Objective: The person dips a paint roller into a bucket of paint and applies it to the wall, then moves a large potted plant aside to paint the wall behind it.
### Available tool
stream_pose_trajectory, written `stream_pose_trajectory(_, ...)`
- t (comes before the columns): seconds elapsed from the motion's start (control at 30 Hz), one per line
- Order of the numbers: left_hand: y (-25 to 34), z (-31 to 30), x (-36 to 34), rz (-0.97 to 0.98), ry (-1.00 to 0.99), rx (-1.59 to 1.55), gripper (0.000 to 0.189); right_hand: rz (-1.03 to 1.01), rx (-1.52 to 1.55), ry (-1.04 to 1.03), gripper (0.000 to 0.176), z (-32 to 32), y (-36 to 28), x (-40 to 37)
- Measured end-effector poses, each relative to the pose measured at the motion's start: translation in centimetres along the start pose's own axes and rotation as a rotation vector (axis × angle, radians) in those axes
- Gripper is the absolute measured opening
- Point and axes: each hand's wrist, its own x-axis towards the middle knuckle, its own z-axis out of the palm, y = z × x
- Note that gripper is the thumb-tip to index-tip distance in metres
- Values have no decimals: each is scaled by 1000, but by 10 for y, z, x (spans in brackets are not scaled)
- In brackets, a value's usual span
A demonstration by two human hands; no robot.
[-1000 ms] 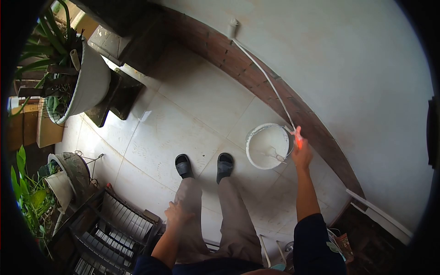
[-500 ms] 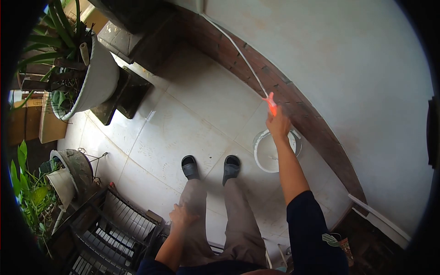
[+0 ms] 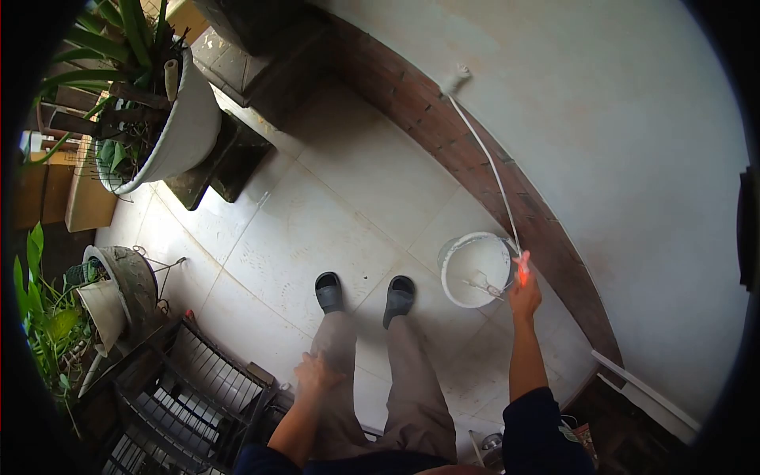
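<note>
Right hand (image 3: pixel 525 299) grips roller (image 3: pixel 457 80); left hand (image 3: pixel 318 372) splays on thigh (image 3: pixel 336 336); bucket (image 3: pixel 445 275) holds what seems white paint (image 3: pixel 479 259).

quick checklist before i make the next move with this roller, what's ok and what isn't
1. Right hand gripping the orange-red handle: ok, fingers closed around it.
2. Roller head away from the bucket: ok, it is up by the wall.
3. Roller head pressed to the wall: cannot tell from this angle.
4. Bucket upright on the floor: ok.
5. Right slipper apart from the bucket: ok, bare tile between.
6. Left hand supporting the roller: not ok, if two hands are wanted; it rests on the trouser leg.
</note>
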Motion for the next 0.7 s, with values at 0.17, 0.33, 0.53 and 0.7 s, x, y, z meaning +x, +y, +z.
stream_pose_trajectory(0.17, -4, -1, 2, 12, -2, -20, 87, 97, 69, 28, 27, -15, 30, -78)
stream_pose_trajectory(0.33, -9, 3, 7, 21, -19, -28, 86, 15, 135, -7, 27, 20, -50, -27)
stream_pose_trajectory(0.53, -13, 6, 9, 10, -17, -49, 91, -99, 129, -100, 33, 12, -236, 112)
stream_pose_trajectory(0.7, -16, 2, 7, 10, -18, -72, 93, -132, 131, -170, 36, 0, -314, 159)
